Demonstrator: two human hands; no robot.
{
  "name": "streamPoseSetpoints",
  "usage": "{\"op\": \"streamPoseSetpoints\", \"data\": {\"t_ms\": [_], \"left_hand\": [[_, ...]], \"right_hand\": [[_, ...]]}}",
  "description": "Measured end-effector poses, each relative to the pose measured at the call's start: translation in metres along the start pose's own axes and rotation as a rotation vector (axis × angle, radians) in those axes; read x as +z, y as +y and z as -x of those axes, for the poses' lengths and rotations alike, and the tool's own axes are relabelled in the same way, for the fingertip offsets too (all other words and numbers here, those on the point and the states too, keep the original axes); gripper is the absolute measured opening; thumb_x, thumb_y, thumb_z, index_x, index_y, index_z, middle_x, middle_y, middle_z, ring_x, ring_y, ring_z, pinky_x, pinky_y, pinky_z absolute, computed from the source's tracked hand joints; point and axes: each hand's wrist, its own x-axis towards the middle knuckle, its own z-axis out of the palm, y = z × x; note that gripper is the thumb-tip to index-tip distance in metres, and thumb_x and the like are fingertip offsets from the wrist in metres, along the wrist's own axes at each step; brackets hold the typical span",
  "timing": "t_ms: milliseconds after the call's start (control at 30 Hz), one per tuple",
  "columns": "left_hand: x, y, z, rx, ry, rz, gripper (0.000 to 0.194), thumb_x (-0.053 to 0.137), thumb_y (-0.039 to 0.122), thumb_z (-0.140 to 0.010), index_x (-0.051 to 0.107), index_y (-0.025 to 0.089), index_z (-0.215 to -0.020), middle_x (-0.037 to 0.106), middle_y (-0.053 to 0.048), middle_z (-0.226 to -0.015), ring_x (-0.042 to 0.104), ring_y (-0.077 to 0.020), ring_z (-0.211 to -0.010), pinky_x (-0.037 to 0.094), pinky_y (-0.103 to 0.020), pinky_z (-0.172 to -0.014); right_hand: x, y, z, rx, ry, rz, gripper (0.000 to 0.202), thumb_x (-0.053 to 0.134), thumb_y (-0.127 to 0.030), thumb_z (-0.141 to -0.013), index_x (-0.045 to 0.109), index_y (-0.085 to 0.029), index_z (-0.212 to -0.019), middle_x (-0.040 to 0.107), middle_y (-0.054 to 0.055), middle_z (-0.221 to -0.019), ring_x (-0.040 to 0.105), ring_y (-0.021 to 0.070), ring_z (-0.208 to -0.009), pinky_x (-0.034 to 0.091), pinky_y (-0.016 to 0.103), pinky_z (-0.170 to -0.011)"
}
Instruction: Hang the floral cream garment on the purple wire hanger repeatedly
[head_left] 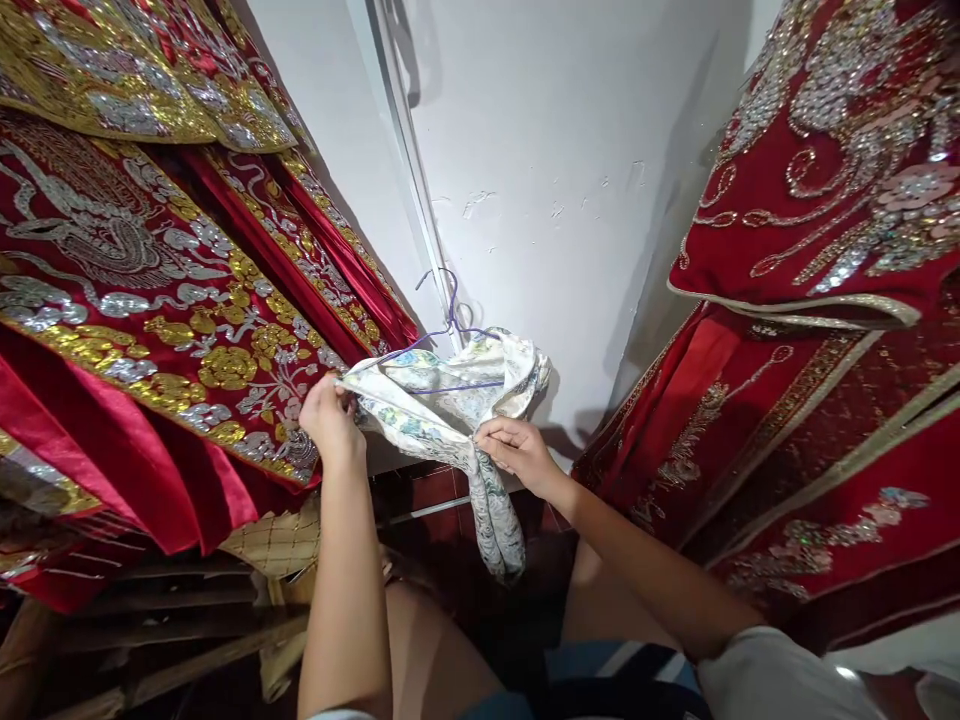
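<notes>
A pale floral garment [420, 425] hangs on a purple hanger [452, 310], whose hook points up toward the wall. My left hand [334, 415] pinches the garment's left shoulder, close to that end of the hanger. With closed fingers, my right hand [521, 450] grips the front edge of the cloth, right of the middle. The neck opening gapes between my hands, and the hanger's lower bar shows inside it. Below my right hand a length of the cloth dangles. Whether the hook rests on anything cannot be made out.
Red costumes with gold and silver embroidery [225, 370] hang close on the left. Red sequined garments [817, 230] hang on the right. A white wall [540, 130] with a pale vertical strip stands ahead. Wooden slats [180, 600] lie low at left, above dark red floor tiles [435, 490].
</notes>
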Motion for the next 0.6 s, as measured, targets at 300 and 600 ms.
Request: {"op": "streamPoseSetpoints", "data": {"t_ms": [300,600], "left_hand": [[-0.022,-0.031,0.033,0.037,0.067,-0.022,0.03,0.069,0.043,-0.077,0.056,0.016,-0.082,0.047,0.005,-0.068,0.045,-0.0081,-0.06,0.043,-0.022,-0.065],[-0.014,-0.03,0.012,0.046,-0.18,-0.133,0.018,0.059,0.032,-0.09,0.063,0.016,-0.083,0.057,0.002,-0.068,0.054,-0.0107,-0.063,0.049,-0.022,-0.065]], "right_hand": [[-0.008,0.009,0.009,0.159,0.007,-0.168,0.031,0.079,-0.048,-0.076,0.068,-0.019,-0.081,0.05,-0.006,-0.055,0.031,0.0058,-0.042,0.023,0.022,-0.041],[-0.027,0.012,0.03,0.194,0.106,-0.257,0.031,0.08,-0.045,-0.075,0.067,-0.019,-0.083,0.048,-0.006,-0.058,0.028,0.0054,-0.043,0.022,0.023,-0.042]]}}
